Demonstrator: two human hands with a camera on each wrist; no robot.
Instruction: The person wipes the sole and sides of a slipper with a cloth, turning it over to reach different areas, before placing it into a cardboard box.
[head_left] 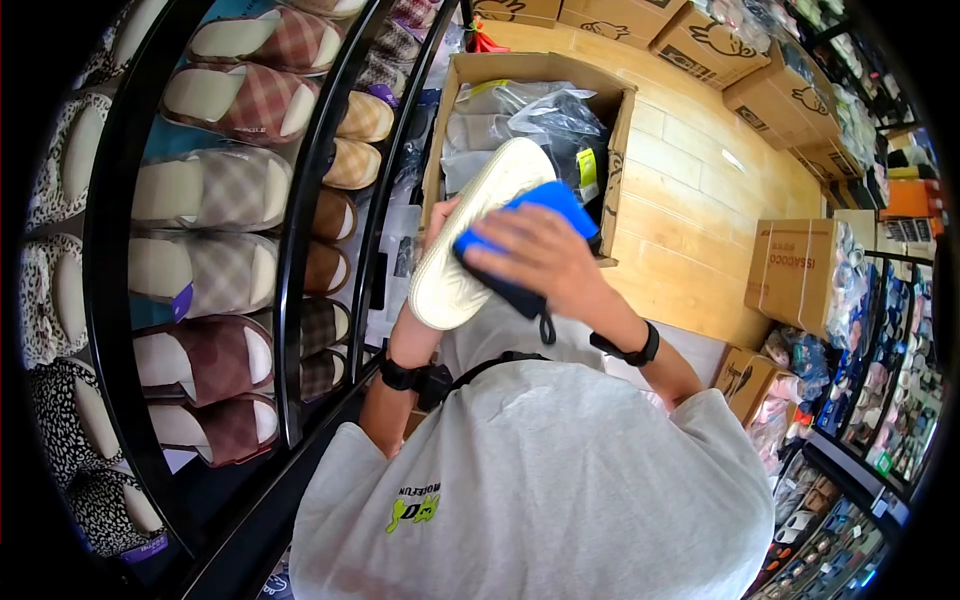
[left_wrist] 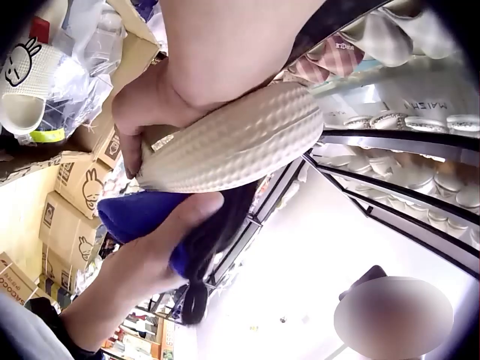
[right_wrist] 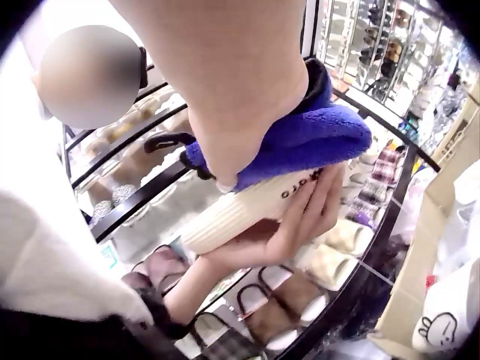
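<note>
A cream slipper [head_left: 465, 255] with a textured sole is gripped by the left hand [head_left: 436, 222], whose fingers curl round its side in the left wrist view [left_wrist: 161, 109]. Against the slipper, the right hand [head_left: 540, 255] presses a blue fuzzy cloth or mitt [head_left: 568, 208] with a dark back and a black loop [head_left: 547, 328]. The right thumb lies along the blue cloth [left_wrist: 135, 214] in the left wrist view. Dark lettering shows on the slipper's side [right_wrist: 251, 210] in the right wrist view, just below the blue cloth; the left palm supports it from beneath.
An open cardboard box [head_left: 622, 140] with bagged slippers stands in front of the person. Racks of slippers [head_left: 225, 190] line the left side, with black rails. More cartons [head_left: 790, 265] and racks stand at the right, beyond a wooden floor [head_left: 690, 200].
</note>
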